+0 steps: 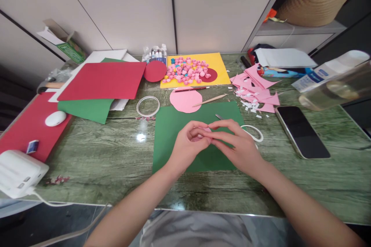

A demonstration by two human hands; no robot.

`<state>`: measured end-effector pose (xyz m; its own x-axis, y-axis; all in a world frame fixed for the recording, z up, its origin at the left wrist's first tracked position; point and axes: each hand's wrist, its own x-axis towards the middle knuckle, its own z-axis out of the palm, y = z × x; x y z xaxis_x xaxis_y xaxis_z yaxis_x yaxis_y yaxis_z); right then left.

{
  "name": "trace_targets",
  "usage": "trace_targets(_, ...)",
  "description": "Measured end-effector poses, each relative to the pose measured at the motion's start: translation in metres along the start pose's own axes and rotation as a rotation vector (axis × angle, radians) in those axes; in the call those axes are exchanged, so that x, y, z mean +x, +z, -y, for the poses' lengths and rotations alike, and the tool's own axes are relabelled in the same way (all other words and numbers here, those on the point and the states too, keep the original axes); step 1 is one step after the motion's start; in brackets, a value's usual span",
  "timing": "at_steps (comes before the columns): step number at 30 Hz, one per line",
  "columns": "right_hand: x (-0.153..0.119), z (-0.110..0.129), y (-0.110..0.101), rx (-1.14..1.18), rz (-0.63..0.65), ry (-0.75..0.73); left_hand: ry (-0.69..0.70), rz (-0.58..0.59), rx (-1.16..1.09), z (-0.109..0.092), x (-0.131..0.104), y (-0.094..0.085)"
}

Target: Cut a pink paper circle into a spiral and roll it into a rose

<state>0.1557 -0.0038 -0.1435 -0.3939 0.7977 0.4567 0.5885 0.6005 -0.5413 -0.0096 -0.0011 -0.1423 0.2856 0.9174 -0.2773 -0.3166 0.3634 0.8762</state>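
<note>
1. At the far left of your worktop [110, 170], a white plug-in block [21, 171] with a cable stands beside a red sheet [26, 123]; a rounded white object [55, 118] and a small blue-and-white cylinder [33, 146] lie on that sheet.
2. Next, behind these, you have a larger red sheet [104, 81] on top of green and white sheets.
3. A tape roll [148, 115] lies flat near the left edge of the green sheet [165, 142] in front of you; a red disc [155, 71] sits farther back.
4. Your left hand [185, 144] is above the green sheet, its thumb and fingers curled around a small pink piece [206, 129], which is partly hidden by your fingers.
5. Behind your hands, a pink disc [182, 100] lies with a wooden stick [213, 99] reaching onto it. Beyond it, many small pink pieces [185, 70], with some blue and yellow ones, are heaped on a yellow sheet [218, 61].
6. Your right hand [239, 144] comes in from the other side, fingers extended, its fingertips meeting the left's at the pink piece; you cannot tell whether they pinch it.
7. Just beside your right hand, a white looped handle [260, 133] shows, partly covered.
8. Farther right are pink paper scraps [256, 88], then a dark-screened phone [303, 131] and a clear bottle [324, 94].
</note>
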Motion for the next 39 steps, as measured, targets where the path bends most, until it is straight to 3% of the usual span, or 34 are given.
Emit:
trace_targets(10,0.0021,0.0018,-0.0014,-0.034,-0.074,0.027,-0.014,0.007,0.038,-0.0027,-0.0017,0.0028)
trace_targets(21,0.0020,0.0037,-0.0016,-0.019,-0.057,0.074,0.012,0.070,0.073,-0.0002,-0.0016,0.0033)
trace_targets(31,0.0039,0.0044,-0.0042,-0.042,-0.085,0.057,-0.011,-0.015,0.062,-0.0016,-0.0020,0.0000)
trace_targets(39,0.0022,0.0014,-0.0032,-0.005,-0.048,0.042,-0.012,-0.015,0.036,-0.0020,-0.0017,-0.0007)
